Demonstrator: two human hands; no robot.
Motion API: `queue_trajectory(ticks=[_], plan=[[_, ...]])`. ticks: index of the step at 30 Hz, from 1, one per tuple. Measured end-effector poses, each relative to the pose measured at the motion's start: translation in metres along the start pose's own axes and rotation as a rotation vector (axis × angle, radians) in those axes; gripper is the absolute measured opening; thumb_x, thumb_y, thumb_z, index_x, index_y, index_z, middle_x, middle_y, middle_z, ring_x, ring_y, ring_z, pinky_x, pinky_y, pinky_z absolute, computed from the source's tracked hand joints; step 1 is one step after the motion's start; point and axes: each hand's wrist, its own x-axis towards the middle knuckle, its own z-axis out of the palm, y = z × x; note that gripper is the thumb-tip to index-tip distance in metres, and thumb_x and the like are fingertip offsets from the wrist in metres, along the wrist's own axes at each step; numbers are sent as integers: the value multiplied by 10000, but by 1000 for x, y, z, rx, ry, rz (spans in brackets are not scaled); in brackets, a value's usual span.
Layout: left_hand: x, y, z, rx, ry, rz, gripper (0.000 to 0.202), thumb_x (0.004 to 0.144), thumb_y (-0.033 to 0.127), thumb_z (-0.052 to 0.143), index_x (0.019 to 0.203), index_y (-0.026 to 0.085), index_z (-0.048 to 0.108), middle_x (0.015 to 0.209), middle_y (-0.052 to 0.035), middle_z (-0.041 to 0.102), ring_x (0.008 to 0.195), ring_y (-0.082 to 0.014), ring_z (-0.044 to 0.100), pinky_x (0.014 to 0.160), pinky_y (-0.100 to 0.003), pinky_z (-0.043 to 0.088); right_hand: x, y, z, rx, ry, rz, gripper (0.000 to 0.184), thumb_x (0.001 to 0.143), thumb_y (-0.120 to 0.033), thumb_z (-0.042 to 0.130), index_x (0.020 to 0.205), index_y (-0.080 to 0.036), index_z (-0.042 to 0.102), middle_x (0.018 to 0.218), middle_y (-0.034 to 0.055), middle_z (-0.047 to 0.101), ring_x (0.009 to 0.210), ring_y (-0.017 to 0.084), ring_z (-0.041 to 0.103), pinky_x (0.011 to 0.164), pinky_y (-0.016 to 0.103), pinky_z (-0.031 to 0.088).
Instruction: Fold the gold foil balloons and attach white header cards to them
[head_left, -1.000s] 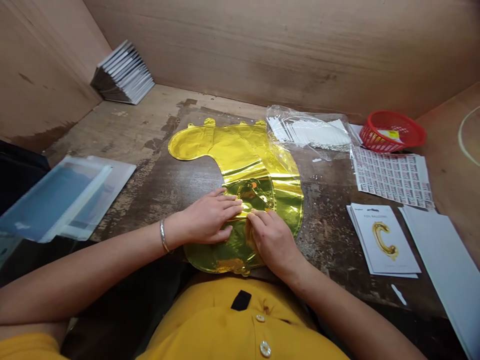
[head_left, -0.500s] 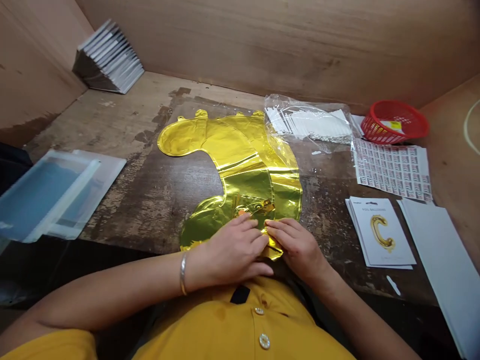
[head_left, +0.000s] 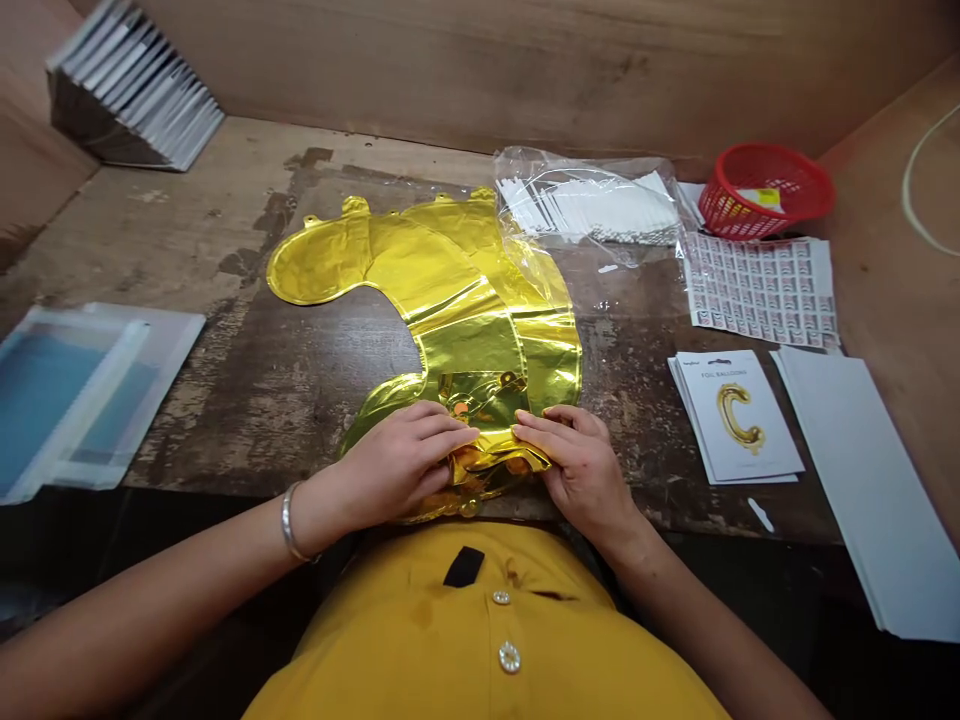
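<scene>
A gold foil balloon (head_left: pixel 457 290), curved like a large letter, lies flat on the worn wooden table (head_left: pixel 225 420). Its near end is folded over and crumpled under my hands. My left hand (head_left: pixel 401 465), with a silver bangle on the wrist, presses and grips the foil from the left. My right hand (head_left: pixel 574 470) pinches the same folded part from the right. The fingertips of the two hands nearly meet. The balloon's lowest edge is partly hidden by my hands.
Beyond the balloon lie a clear bag of white strips (head_left: pixel 585 200), a red basket (head_left: pixel 765 192) and a label sheet (head_left: pixel 757 290). Balloon packaging cards (head_left: pixel 731 415) and white sheets (head_left: pixel 862 480) are on the right, plastic sleeves (head_left: pixel 82 400) on the left, and a stack of packets (head_left: pixel 131 95) at the back.
My hands have moved from the balloon's middle to its near end, which is now folded over and gathered. The view has turned, shifting the table contents left and up.
</scene>
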Motion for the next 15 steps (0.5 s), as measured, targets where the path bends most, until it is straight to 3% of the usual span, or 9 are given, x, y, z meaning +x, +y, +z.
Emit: queue_trajectory(ticks=[3, 6, 9, 12, 15], plan=[[4, 1, 10, 64, 110, -12, 211, 913, 140, 520, 1075, 133, 655, 967, -93, 706, 865, -207, 591, 766, -352, 532, 0, -1, 0, 7, -2, 1, 320, 856, -83, 569, 1095, -244, 708, 1200, 3, 704, 1085, 260, 550, 960, 470, 402], [5, 3, 15, 71, 161, -39, 159, 928, 156, 517, 991, 148, 663, 903, -79, 704, 829, -200, 579, 731, -341, 503, 4, -3, -1, 51, 21, 51, 228, 868, -147, 606, 1033, -255, 720, 1140, 13, 730, 1032, 254, 563, 927, 455, 416], [4, 8, 15, 71, 193, -156, 124, 931, 205, 538, 913, 175, 658, 860, -51, 696, 792, -195, 556, 714, -345, 457, 10, -5, -1, 100, 62, 156, 113, 890, -243, 612, 854, -232, 719, 980, 48, 745, 921, 240, 565, 826, 404, 451], [3, 14, 13, 120, 198, -314, 200, 925, 270, 549, 757, 179, 608, 751, -36, 640, 740, -196, 521, 671, -345, 406, 18, -7, 1, 64, 78, 244, 213, 901, -291, 601, 712, -210, 656, 863, 64, 685, 867, 228, 540, 774, 365, 444], [4, 16, 12, 183, 174, -417, 229, 906, 300, 563, 710, 181, 562, 689, -30, 579, 714, -203, 513, 646, -342, 391, 23, -9, 4, -29, 43, 281, 239, 908, -303, 592, 692, -203, 621, 824, 53, 644, 829, 219, 511, 755, 352, 417]])
